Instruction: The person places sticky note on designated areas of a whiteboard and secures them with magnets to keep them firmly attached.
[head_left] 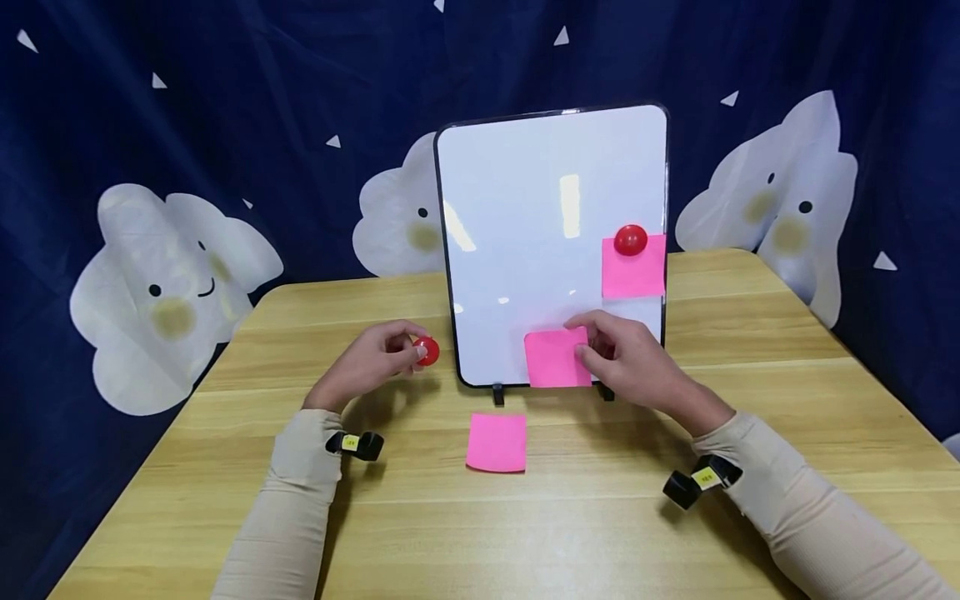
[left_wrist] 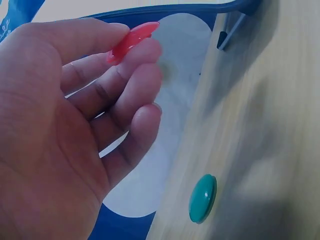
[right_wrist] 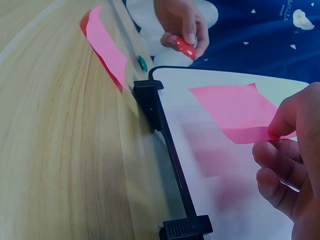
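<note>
My left hand (head_left: 372,360) pinches a round red magnet (head_left: 427,351) between thumb and fingers, just left of the whiteboard (head_left: 517,233). In the left wrist view the red magnet (left_wrist: 132,42) is seen edge-on at the fingertips. My right hand (head_left: 628,357) pinches a pink sticky note (head_left: 553,358) by its right edge, in front of the board's lower part. The right wrist view shows that note (right_wrist: 237,110) held over the white surface, with its reflection below. Another pink note (head_left: 634,271) is on the board's right side, a red magnet (head_left: 631,240) on its top edge.
A third pink note (head_left: 497,443) lies on the wooden table (head_left: 585,533) in front of the board. A green magnet (left_wrist: 203,199) lies on the table near my left hand. Black feet (head_left: 498,395) support the board. A dark blue curtain (head_left: 300,75) with clouds hangs behind.
</note>
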